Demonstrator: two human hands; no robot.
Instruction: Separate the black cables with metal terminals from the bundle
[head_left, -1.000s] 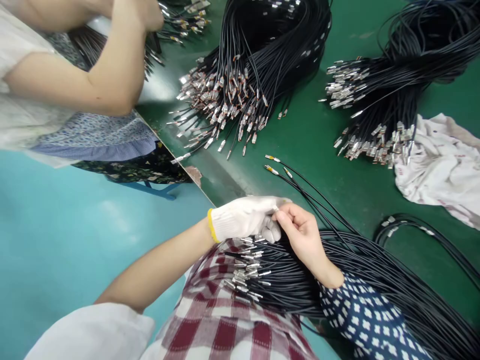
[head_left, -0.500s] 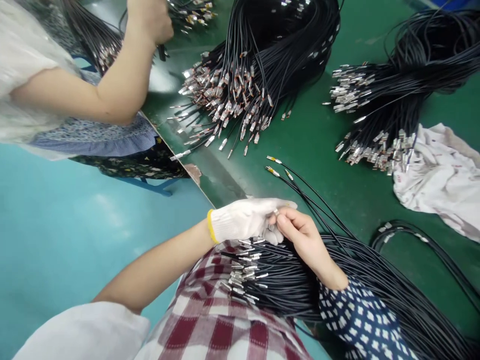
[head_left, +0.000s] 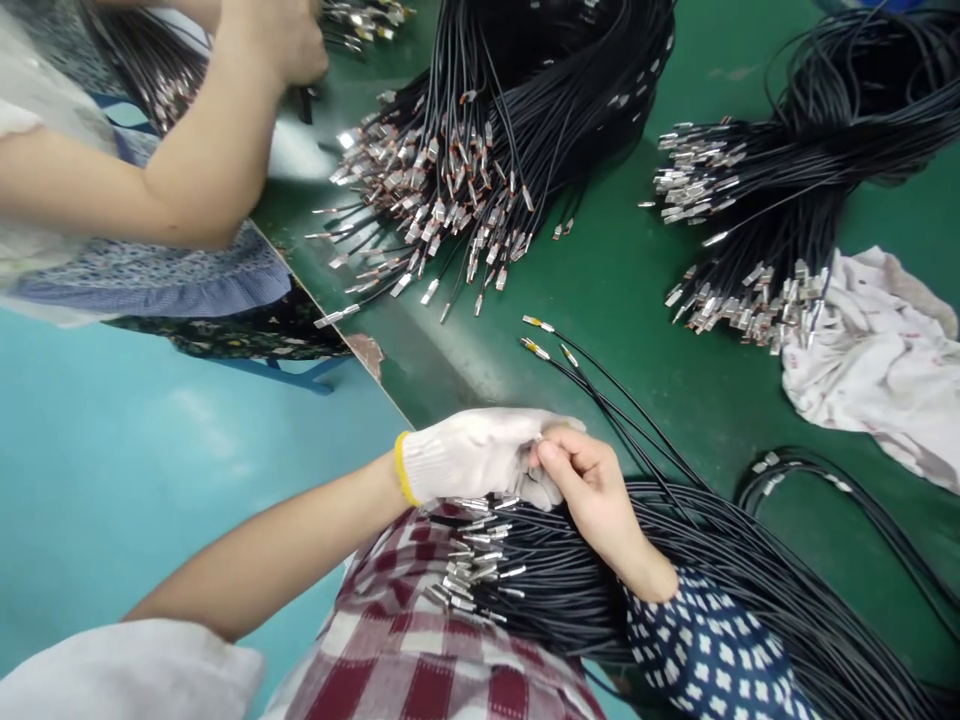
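My left hand (head_left: pixel 480 455) wears a white knit glove with a yellow cuff. Its fingers bend in front of me and meet my right hand; what they hold, if anything, is hidden. With thumb and forefinger, my bare right hand (head_left: pixel 592 485) pinches a small silvery cable connector (head_left: pixel 538 438) against the glove. Just beneath both hands, a thick bundle of black cables (head_left: pixel 562 570) lies across my lap and the table edge, its metal plugs (head_left: pixel 476 560) pointing left. A few separate cables with yellow-marked plugs (head_left: pixel 536 348) rest on the table beyond my hands.
A large heap of black cables (head_left: pixel 525 120) spreads over the green table (head_left: pixel 480 370). Another pile (head_left: pixel 810 160) is at right, beside a crumpled white cloth (head_left: pixel 877 370). Looped cable (head_left: pixel 795 460) lies nearer. At upper left a co-worker's arm (head_left: pixel 202 170) reaches over the table corner.
The view has shifted slightly, so most things sit a little further left. My right hand keeps its pinch against the glove, and both hands remain together.
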